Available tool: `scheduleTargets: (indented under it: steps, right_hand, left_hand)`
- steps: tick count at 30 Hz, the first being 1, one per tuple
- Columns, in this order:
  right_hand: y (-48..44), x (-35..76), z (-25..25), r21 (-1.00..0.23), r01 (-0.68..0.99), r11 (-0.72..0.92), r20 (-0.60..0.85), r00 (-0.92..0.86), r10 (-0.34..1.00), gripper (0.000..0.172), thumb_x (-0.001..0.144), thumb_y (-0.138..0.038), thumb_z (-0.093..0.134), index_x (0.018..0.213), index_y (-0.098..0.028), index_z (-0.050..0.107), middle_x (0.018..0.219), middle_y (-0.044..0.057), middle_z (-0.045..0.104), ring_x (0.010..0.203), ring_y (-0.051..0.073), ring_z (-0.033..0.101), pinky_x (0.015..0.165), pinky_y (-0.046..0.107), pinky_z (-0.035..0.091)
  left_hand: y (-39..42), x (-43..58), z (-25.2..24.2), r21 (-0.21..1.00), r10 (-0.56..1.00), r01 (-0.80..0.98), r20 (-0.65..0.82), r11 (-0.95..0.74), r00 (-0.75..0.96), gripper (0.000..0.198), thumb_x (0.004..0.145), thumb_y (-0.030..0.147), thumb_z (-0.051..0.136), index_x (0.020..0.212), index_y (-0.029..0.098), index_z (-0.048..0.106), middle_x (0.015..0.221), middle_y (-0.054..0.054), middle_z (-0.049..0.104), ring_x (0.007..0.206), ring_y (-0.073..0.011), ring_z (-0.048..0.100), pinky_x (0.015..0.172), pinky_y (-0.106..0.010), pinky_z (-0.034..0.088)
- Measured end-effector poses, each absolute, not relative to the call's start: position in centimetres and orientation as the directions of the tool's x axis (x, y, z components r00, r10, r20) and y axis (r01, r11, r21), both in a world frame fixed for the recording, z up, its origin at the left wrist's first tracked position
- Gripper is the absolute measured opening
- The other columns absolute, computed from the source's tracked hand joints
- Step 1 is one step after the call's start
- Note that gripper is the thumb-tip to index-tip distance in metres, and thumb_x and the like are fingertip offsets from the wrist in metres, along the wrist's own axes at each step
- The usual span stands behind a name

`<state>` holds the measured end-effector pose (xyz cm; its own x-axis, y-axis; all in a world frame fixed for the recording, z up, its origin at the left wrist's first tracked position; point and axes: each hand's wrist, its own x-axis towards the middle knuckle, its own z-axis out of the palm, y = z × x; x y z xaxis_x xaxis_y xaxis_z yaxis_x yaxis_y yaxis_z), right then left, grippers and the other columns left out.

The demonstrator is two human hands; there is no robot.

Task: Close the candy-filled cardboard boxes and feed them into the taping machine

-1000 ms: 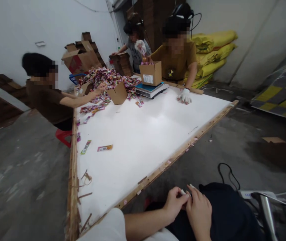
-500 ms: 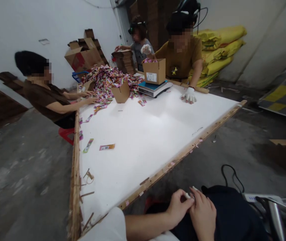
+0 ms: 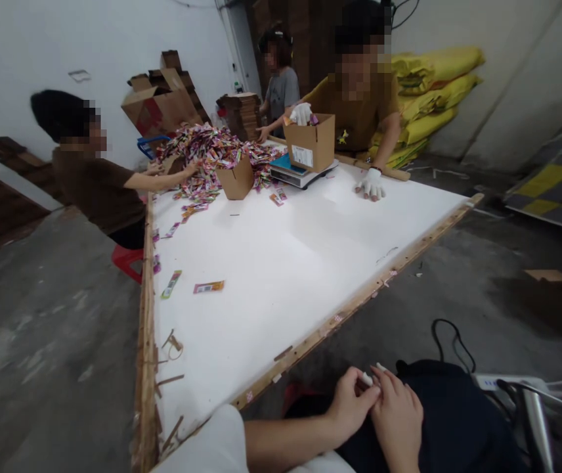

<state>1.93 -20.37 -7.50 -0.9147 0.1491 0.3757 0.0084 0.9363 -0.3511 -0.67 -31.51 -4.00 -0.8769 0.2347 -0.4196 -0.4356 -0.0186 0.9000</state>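
Note:
My left hand and my right hand meet over my lap, beyond the near edge of the white table. Their fingertips touch. Thumb and index finger of my left hand are pinched together, with a white wrap at a fingertip. The fingers of my right hand are bent and close together, and another small white wrap shows at one tip. Whether anything sits between the fingers is hidden. Dark cloth covers my lap beneath them.
Small colourful packets form a heap at the table's far end, beside an open carton. Another carton stands on a scale. Three co-workers are around the table. A power strip and metal tube are right of my lap.
The co-worker at the scale has lowered a gloved hand into the carton, which shifted slightly right. The left co-worker's arm reaches further into the heap. My hands keep nearly the same pose.

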Motion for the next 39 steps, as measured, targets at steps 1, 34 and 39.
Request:
scheduleTargets:
  steps: [1, 34, 39]
  right_hand:
    - [-20.4, 2.0, -7.5, -0.357, 0.01, 0.934, 0.373, -0.915, 0.153, 0.039, 0.093, -0.03, 0.037, 0.112, -0.018, 0.069, 0.112, 0.012, 0.072, 0.102, 0.028, 0.065, 0.097, 0.046, 0.041]
    - [-20.3, 2.2, -8.2, -0.388, 0.021, 0.921, 0.371, -0.912, 0.177, 0.04, 0.093, -0.027, 0.035, 0.116, -0.017, 0.067, 0.119, 0.013, 0.069, 0.107, 0.028, 0.063, 0.095, 0.043, 0.044]
    - [-20.7, 2.1, -7.5, -0.383, 0.072, 0.921, 0.353, -0.91, 0.219, 0.043, 0.094, -0.026, 0.034, 0.124, -0.015, 0.063, 0.123, 0.016, 0.066, 0.115, 0.028, 0.061, 0.093, 0.04, 0.046]
  left_hand:
    - [-31.5, -0.7, -3.9, 0.9, 0.238, -0.435, -0.417, -0.023, -0.877, 0.023, 0.079, 0.033, 0.07, 0.084, 0.018, 0.054, 0.081, 0.0, 0.059, 0.079, -0.0141, 0.056, 0.08, -0.028, 0.044]
    - [-30.8, 0.3, -3.3, 0.954, 0.162, -0.237, -0.267, 0.181, -0.95, 0.028, 0.085, 0.013, 0.057, 0.113, 0.017, 0.058, 0.115, -0.01, 0.066, 0.105, -0.0199, 0.062, 0.096, -0.034, 0.047]
    - [-31.0, 0.0, -2.7, 0.949, 0.211, -0.216, -0.265, 0.231, -0.941, 0.013, 0.087, 0.011, 0.054, 0.095, 0.017, 0.062, 0.099, -0.007, 0.07, 0.095, -0.0196, 0.064, 0.091, -0.034, 0.048]
